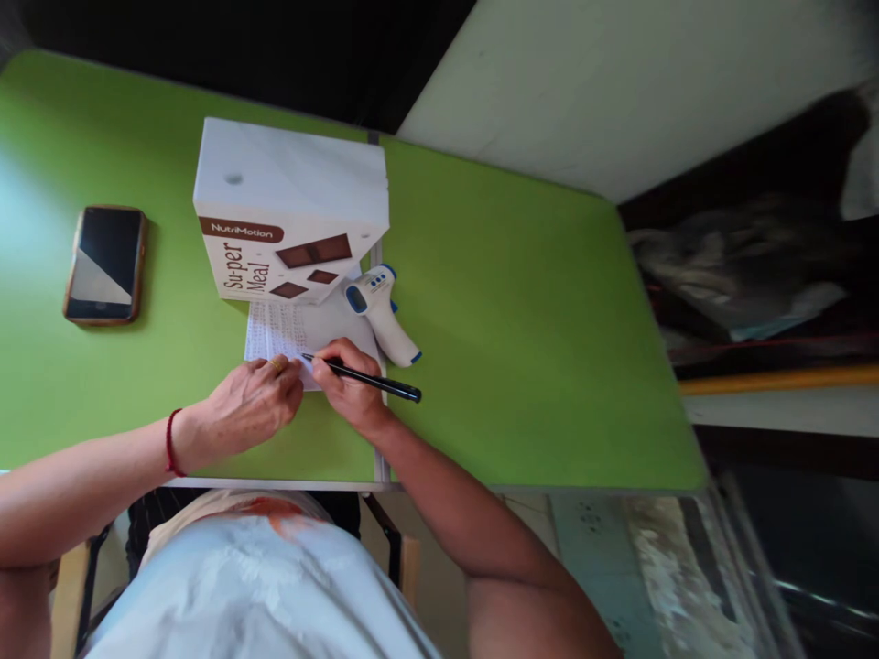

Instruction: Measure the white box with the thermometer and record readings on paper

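Observation:
A black pen is pinched between the thumb and fingers of my right hand, its tip pointing left at a sheet of paper with rows of small handwriting. My left hand, wearing a ring, presses on the paper's lower left part with bent fingers held together; its fingertips are partly hidden. A white and blue infrared thermometer lies just beyond my right hand, over the paper's right edge. Behind the paper stands a white "NutriMotion Su-per Meal" box, covering the paper's far part.
The green table has a seam near its middle. On the left lies a phone in a brown case. A dark surface borders the far edge, beside a pale wall. Crumpled cloth lies beyond the right end.

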`<state>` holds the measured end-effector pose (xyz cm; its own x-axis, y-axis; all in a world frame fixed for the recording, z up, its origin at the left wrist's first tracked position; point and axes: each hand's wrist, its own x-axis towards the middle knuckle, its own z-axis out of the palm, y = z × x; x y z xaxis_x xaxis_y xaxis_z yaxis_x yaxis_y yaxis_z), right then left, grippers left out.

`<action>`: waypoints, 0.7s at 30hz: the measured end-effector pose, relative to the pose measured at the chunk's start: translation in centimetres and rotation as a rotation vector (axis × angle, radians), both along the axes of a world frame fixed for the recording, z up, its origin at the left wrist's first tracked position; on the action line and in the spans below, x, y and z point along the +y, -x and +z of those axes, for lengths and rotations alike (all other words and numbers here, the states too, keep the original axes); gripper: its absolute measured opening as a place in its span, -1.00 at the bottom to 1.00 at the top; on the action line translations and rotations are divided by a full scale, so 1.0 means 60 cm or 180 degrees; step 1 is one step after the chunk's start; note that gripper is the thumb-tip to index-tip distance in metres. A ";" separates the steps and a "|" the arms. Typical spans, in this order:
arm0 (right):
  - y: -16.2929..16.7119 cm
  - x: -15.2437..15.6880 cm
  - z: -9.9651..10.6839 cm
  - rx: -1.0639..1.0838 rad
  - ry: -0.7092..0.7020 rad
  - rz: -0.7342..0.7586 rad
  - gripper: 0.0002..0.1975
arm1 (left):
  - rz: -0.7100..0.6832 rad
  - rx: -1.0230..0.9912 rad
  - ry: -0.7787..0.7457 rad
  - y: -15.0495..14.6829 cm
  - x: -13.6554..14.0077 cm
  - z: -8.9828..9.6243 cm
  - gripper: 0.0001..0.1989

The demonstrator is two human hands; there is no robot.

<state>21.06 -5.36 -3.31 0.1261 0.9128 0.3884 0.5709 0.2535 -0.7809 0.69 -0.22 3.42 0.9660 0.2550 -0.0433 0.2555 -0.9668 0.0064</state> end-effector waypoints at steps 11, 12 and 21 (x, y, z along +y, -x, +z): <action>0.002 -0.001 0.000 0.0017 -0.0193 -0.0101 -0.77 | -0.0073 -0.0059 -0.0063 0.000 0.002 0.001 -0.75; 0.002 -0.001 0.001 0.0013 -0.0216 -0.0084 -0.77 | -0.0078 -0.0061 -0.0075 0.000 0.002 0.002 -0.75; 0.002 -0.002 0.001 -0.0059 -0.0249 -0.0010 -0.78 | -0.0061 -0.0049 -0.0105 0.000 0.002 0.000 -0.75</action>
